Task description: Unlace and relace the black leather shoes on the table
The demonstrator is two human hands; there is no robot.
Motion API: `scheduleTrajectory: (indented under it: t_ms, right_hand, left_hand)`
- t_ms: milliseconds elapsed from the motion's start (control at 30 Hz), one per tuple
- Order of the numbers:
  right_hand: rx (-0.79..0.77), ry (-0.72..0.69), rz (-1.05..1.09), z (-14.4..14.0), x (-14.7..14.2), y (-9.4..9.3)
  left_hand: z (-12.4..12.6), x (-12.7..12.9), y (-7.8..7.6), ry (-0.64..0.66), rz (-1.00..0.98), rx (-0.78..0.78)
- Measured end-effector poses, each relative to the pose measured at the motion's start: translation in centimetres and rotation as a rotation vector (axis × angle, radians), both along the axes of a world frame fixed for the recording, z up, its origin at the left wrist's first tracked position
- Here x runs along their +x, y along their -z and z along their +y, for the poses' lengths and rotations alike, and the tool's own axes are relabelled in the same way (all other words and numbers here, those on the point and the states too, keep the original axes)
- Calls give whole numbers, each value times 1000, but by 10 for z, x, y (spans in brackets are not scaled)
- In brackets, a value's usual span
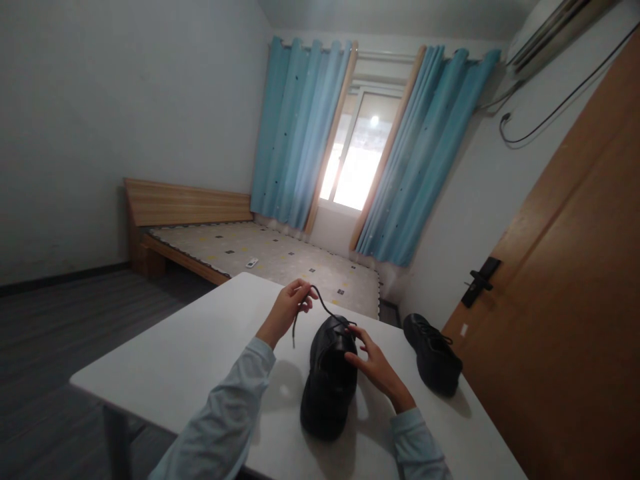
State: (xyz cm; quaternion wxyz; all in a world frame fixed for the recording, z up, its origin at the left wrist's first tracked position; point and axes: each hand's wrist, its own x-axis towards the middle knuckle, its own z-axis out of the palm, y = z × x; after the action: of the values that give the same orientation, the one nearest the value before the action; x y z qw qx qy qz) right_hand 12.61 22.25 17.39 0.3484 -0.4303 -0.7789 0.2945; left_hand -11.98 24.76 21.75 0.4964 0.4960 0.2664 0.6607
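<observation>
A black lace-up shoe stands on the white table in front of me, its heel towards me and its toe pointing away. My left hand is raised to the left of its toe, pinching a black shoelace. From those fingers one end of the lace dangles, while the other part runs in an arc down to the shoe's eyelets. At the shoe's right side, my right hand grips the upper by the laces and opening, thumb and forefinger a little apart. The farther fingers are partly hidden.
The other black shoe sits near the right edge of the white table. Beyond the table is a bed with a small white remote on it. A wooden door stands at the right, blue curtains at the window.
</observation>
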Motion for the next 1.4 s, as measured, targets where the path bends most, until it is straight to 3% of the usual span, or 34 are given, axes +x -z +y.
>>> scheduleTrajectory:
  t_ms: [100, 267, 367, 433, 533, 633, 833, 1167, 1400]
  right_hand:
    - [-11, -6, 54, 2, 0, 0]
    - [45, 31, 65, 2, -4, -3]
    - [82, 52, 109, 2, -5, -4]
    - [116, 70, 133, 2, -5, -6]
    - [181, 114, 139, 1, -5, -8]
    - [203, 150, 182, 1, -8, -9]
    - [110, 222, 487, 3, -6, -16]
    - [-16, 239, 1093, 4, 24, -36]
    - [105, 297, 1176, 5, 42, -42]
  left_hand:
    - [-4, 2, 1, 115, 53, 37]
    - [-9, 6, 4, 420, 235, 137]
    - [-10, 8, 4, 503, 379, 172]
    - [-8, 11, 4, 468, 434, 138]
    - [-1, 15, 9, 292, 528, 82]
    - [8, 17, 19, 152, 670, 126]
    - [15, 15, 32, 97, 877, 91]
    - [14, 14, 32, 45, 920, 56]
    - [13, 14, 31, 18, 924, 59]
